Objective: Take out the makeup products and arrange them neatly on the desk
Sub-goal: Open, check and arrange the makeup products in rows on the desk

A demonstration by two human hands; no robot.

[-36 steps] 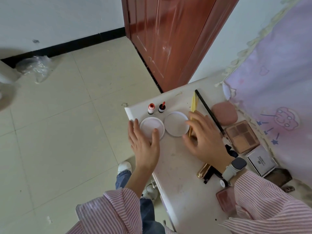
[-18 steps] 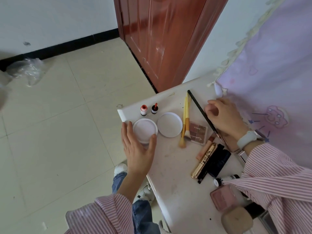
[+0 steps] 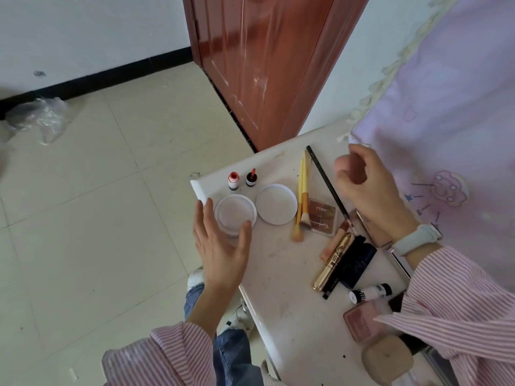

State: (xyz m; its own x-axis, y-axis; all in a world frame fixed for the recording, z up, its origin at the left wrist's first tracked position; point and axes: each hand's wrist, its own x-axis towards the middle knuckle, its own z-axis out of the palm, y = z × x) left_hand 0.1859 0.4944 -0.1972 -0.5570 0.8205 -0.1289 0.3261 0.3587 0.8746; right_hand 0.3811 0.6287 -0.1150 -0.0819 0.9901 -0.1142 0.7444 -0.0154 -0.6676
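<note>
Left hand (image 3: 220,246) open against round jar (image 3: 235,214), right hand (image 3: 370,188) curled

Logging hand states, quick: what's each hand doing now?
Left hand: open, fingers beside the round white compact.
Right hand: fingers curled; what it holds cannot be told.

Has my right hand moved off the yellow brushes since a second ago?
Yes. The right hand has left the yellow brushes and crossed the black pencil toward the curtain side, fingers curled.
</note>
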